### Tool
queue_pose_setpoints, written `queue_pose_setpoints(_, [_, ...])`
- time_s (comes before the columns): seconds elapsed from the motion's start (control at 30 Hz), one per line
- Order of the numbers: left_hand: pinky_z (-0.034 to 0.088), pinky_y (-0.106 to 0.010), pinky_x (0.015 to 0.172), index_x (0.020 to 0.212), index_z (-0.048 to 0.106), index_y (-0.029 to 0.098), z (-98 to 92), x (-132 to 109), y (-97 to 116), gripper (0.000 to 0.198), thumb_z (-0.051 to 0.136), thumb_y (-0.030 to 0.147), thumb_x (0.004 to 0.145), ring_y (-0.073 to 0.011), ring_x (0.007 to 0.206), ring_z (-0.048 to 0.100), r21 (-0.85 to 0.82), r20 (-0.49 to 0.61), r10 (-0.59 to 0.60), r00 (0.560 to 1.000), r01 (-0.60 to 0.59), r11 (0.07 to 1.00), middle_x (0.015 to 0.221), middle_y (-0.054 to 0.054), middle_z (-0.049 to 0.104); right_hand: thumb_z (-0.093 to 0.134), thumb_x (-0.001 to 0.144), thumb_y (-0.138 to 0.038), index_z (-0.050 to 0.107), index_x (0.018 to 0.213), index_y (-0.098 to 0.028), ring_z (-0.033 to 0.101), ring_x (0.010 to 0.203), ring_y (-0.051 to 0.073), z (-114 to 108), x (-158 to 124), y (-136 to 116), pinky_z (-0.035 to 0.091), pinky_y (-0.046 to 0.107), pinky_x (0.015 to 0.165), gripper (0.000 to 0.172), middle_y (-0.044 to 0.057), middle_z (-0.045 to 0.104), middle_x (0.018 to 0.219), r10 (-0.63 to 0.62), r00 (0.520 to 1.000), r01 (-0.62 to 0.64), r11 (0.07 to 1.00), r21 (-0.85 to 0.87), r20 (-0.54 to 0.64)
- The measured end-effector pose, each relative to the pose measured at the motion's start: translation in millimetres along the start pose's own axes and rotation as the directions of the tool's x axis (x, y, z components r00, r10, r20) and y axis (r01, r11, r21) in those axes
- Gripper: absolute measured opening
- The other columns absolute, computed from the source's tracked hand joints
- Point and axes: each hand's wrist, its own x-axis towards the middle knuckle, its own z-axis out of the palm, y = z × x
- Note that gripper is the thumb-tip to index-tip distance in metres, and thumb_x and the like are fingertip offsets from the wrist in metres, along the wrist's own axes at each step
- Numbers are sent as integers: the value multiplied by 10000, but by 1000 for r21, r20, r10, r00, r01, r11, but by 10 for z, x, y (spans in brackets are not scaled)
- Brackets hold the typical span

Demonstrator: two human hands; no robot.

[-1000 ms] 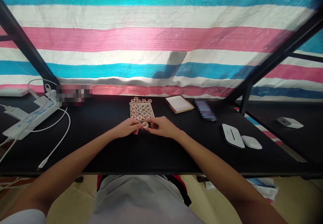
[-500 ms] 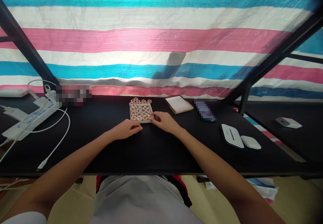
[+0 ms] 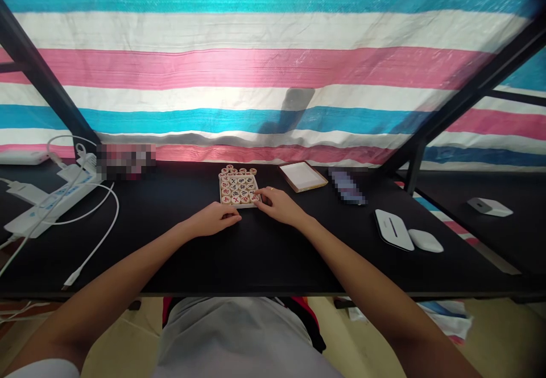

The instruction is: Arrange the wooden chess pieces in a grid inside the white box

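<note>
- Black desk [image 3: 273, 264] under everything, and both hands are working around the middle of the frame.
- Right hand [image 3: 280, 204], just right of centre: fingers bent, thumb and index slightly apart, with the tips on a corner piece [image 3: 255, 198]. Honestly can't tell if that's a real pinch or just a touch.
- Left hand [image 3: 213, 219], a bit left of centre and lower: loosely curled, knuckles bent, side of it down near the desktop. It sits just beside the near left corner of the tray, and I can't see if anything's tucked inside the fingers.
- That pale shallow tray [image 3: 234, 205] is dead centre, packed with round pieces [image 3: 235, 200] in neat rows, symbols facing up, some red and some black. The corner piece is in the near right spot.
- More of them, loose pieces [image 3: 243, 171], are bunched up right along the tray's far edge, and one pokes up a little higher in the frame than the rest.
- Open lid [image 3: 302, 177] lies right of the tray, pale inside facing up, brownish rim, well apart from the pieces.
- Pixelated flat thing [image 3: 347, 186] right of that, too blurred to name.
- White power strip [image 3: 57, 196] with plugs and cables over on the left side of the frame.
</note>
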Motion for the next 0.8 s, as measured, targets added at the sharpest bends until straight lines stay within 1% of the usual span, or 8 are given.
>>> queue_pose_setpoints(0.17, [386,-214,590,881,689,186,-8,-3,9,307,452,382,892,-125,614,560,-5,6,-13,1000,13,1000,714,-6,659,551,858,-375,572,1198,-200,564,779,172,9,-13,7,448,297,743,383,53,557,924,-16,1000,16,1000,-15,5])
queue_pose_setpoints(0.27, [386,-214,593,880,690,187,-10,-7,17,307,454,382,891,-126,618,561,-7,8,-16,1000,16,1000,718,-6,662,556,858,-377,593,1178,-219,573,844,181,21,-12,26,449,309,804,359,62,545,986,-32,999,33,999,-32,12])
queue_pose_setpoints(0.43, [390,-213,604,885,692,186,-8,-6,3,316,447,385,894,-126,624,566,4,5,-4,1000,4,1000,731,-10,665,559,854,-384,603,1095,-207,570,829,177,15,-13,15,454,295,769,302,57,541,979,4,1000,-4,999,-34,12])
queue_pose_setpoints(0.53, [392,-215,616,882,693,186,-23,-11,-7,320,443,386,894,-129,645,569,12,-3,13,1000,-13,1000,750,-15,669,557,854,-387,586,1103,-201,567,839,180,4,-18,-2,453,294,770,312,56,535,979,15,1000,-15,999,-29,18])
queue_pose_setpoints(0.6, [390,-213,612,860,692,180,-45,-25,8,318,450,384,888,-125,639,557,7,-29,22,999,-22,1000,736,-13,661,560,854,-383,569,1148,-199,563,855,185,1,-21,-6,449,303,789,347,59,530,979,10,1000,-10,999,-35,17])
queue_pose_setpoints(0.7, [370,-204,547,819,686,164,-97,-58,61,325,461,391,873,-104,547,500,-57,-85,2,996,-6,998,603,7,597,563,852,-380,565,1177,-205,557,833,186,1,-21,-2,446,308,782,369,55,526,941,4,1000,-3,999,-45,24])
queue_pose_setpoints(0.73, [362,-201,528,804,682,158,-120,-68,74,329,463,396,868,-97,518,478,-79,-117,-6,993,-3,997,561,16,568,561,853,-379,570,1174,-207,555,820,184,1,-20,0,446,307,774,364,52,525,926,3,1000,-1,999,-45,31])
queue_pose_setpoints(0.8, [352,-201,511,775,673,150,-171,-77,65,336,465,402,859,-90,495,456,-93,-219,-23,975,3,996,528,24,537,556,856,-375,576,1166,-203,554,804,181,2,-16,5,445,304,766,355,48,524,907,-2,999,4,999,-45,43])
